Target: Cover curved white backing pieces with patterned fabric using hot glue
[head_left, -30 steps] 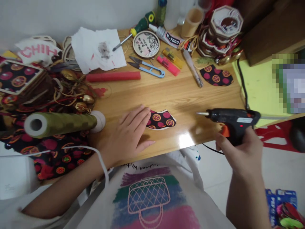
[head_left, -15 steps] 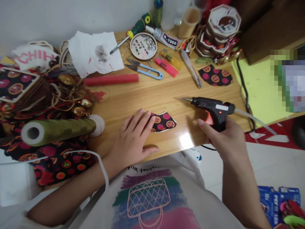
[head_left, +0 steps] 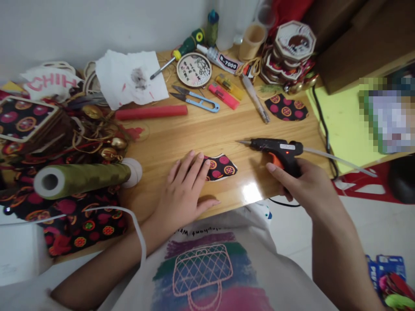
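Note:
My left hand (head_left: 184, 190) lies flat on the wooden table, fingers stretched out, its fingertips over the left end of a small dark patterned fabric piece (head_left: 222, 167). A pale edge shows around that piece. In my right hand (head_left: 300, 181) is a black hot glue gun (head_left: 282, 149) with an orange trigger and a lit red light. Its nozzle points left, a little above and to the right of the fabric piece, apart from it. A clear glue stick (head_left: 337, 160) sticks out of its back end.
Blue thread snips (head_left: 197, 100), a red roll (head_left: 151, 112), a glue tube (head_left: 223, 60), a pen (head_left: 256, 99) and another fabric piece (head_left: 287, 107) lie farther back. An olive ribbon roll (head_left: 87, 179) and patterned cloth (head_left: 81, 229) are at the left. Stacked octagonal ornaments (head_left: 295, 41) stand at back right.
The glue gun in my right hand has shifted slightly left, its nozzle nearer the fabric piece. My left hand stays on the piece. The view has tilted slightly.

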A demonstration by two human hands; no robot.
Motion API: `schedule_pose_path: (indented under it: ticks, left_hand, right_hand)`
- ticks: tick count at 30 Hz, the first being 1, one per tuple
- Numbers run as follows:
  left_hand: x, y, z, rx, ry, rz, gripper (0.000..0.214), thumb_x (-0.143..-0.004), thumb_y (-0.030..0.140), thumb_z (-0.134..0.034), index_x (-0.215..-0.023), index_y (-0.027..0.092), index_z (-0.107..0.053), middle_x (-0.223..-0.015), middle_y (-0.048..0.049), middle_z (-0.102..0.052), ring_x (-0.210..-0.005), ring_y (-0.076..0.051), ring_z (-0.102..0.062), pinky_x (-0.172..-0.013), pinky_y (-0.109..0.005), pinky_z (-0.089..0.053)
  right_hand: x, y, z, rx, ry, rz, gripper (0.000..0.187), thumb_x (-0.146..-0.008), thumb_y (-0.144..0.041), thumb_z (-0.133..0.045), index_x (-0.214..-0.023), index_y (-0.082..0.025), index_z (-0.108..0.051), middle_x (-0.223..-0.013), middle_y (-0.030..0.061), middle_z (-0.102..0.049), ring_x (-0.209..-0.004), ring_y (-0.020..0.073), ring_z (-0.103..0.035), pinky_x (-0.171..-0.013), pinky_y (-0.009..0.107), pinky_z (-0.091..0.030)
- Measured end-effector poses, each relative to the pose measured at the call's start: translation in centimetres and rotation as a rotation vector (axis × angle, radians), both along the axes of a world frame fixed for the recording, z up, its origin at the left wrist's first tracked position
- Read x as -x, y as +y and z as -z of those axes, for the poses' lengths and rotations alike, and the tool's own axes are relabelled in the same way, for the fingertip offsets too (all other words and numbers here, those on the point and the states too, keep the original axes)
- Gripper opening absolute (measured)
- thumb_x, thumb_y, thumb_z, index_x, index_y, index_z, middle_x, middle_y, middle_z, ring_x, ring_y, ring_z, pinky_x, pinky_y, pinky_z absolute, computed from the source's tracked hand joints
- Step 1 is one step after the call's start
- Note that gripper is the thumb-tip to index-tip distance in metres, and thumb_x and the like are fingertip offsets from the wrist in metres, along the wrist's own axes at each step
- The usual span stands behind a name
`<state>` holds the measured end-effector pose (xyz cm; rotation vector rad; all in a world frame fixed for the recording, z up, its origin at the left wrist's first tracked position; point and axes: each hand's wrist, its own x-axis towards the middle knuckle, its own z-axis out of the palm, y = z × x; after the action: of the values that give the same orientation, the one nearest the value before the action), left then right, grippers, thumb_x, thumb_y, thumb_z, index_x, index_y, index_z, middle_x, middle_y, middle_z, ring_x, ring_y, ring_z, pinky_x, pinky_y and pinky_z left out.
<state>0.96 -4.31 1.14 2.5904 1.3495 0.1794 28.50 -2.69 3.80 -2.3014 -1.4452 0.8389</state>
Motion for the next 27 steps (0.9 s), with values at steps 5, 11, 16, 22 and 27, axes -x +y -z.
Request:
schedule_pose_path:
  ticks: [5,11,16,22,27]
  left_hand:
    - [-0.3,0.0,0.1,-0.006,-0.001,-0.03,0.079,-0.088,0.057,-0.058,-0.146,0.005,-0.041,-0.146,-0.0236,-0.049,-0.14,-0.042,-0.04,-0.112,-0.057,-0.034]
    - [-0.8,0.3,-0.3,-0.041,-0.002,-0.039,0.074,-0.09,0.056,-0.057,-0.141,0.003,-0.048,-0.141,-0.025,-0.054,-0.136,-0.042,-0.044,-0.11,-0.058,-0.037]
    - [-1.1,0.3,-0.4,-0.085,-0.002,-0.04,0.071,-0.092,0.058,-0.052,-0.137,0.003,-0.052,-0.137,-0.025,-0.057,-0.132,-0.042,-0.048,-0.108,-0.058,-0.04]
    - [0.4,0.8,-0.3,-0.015,-0.093,0.01,0.062,-0.097,0.045,-0.048,-0.143,0.004,-0.043,-0.143,-0.0227,-0.053,-0.138,-0.037,-0.043,-0.11,-0.055,-0.041]
    - [2.8,2.7,-0.7,0.082,-0.13,0.166,0.059,-0.096,0.044,-0.051,-0.144,0.012,-0.043,-0.144,-0.0156,-0.053,-0.139,-0.031,-0.043,-0.114,-0.051,-0.038]
  right_hand:
    - [-0.4,-0.7,-0.6,-0.017,-0.228,-0.057,0.068,-0.066,-0.088,-0.05,-0.069,-0.02,-0.06,-0.056,0.0046,-0.059,-0.049,0.0174,-0.053,-0.045,0.029,-0.034]
    - [0.3,-2.4,-0.9,-0.143,-0.445,-0.166,0.058,-0.084,-0.071,-0.046,-0.088,-0.016,-0.067,-0.089,0.0133,-0.068,-0.068,0.023,-0.06,-0.057,0.034,-0.041]
    - [4.1,-2.9,-1.3,-0.578,-0.343,-0.347,0.024,-0.093,-0.034,-0.054,-0.103,-0.016,-0.067,-0.101,0.0139,-0.068,-0.092,0.0249,-0.063,-0.078,0.039,-0.051]
    - [9.1,-2.8,1.0,-0.563,-0.13,-0.766,0.033,-0.095,-0.021,-0.048,-0.118,-0.006,-0.066,-0.101,0.0153,-0.069,-0.091,0.0232,-0.061,-0.078,0.037,-0.056]
    - [9.9,-2.8,3.2,-0.578,-0.171,-0.727,0.036,-0.096,-0.021,-0.046,-0.125,-0.01,-0.065,-0.113,0.0175,-0.066,-0.102,0.0257,-0.057,-0.085,0.041,-0.054]
